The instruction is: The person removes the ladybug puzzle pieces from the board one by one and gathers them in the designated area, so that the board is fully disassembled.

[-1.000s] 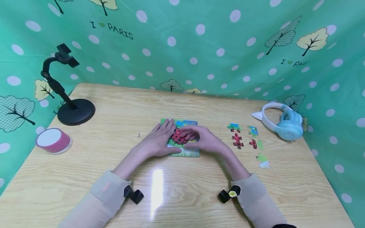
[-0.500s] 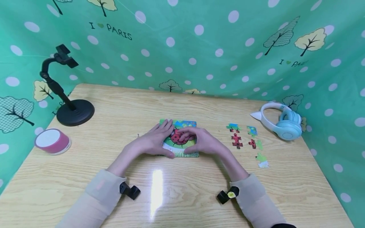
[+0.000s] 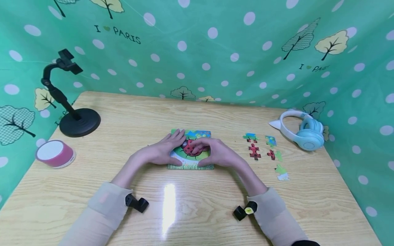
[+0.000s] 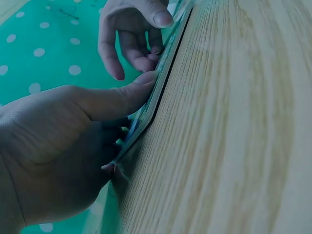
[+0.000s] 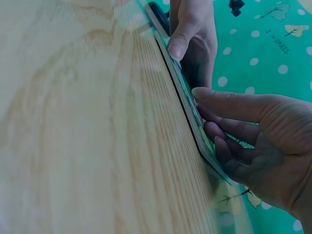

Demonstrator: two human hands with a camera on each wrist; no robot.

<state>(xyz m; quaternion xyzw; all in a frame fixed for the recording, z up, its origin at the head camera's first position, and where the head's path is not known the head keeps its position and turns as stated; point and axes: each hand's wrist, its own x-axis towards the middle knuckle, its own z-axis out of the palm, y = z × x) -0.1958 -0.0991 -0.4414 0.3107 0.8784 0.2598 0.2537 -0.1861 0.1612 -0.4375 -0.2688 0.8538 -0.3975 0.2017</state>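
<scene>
Ladybug puzzle (image 3: 189, 161) is laid flat on the table (image 3: 200, 114), grass edge (image 3: 191, 167) turned to the near side, bug's (image 3: 188, 149) head pointed left; seems a bit longer side to side. Left hand (image 3: 163, 150) is spread over it, right hand (image 3: 219, 153) loosely bent over the bug, any pinch can't be made out. Its thin side edge is only shown in the wrist views.

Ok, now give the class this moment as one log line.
left hand: over ladybug puzzle, left side | right hand: curved over its right side | loose pieces: on table, right of puzzle
</scene>
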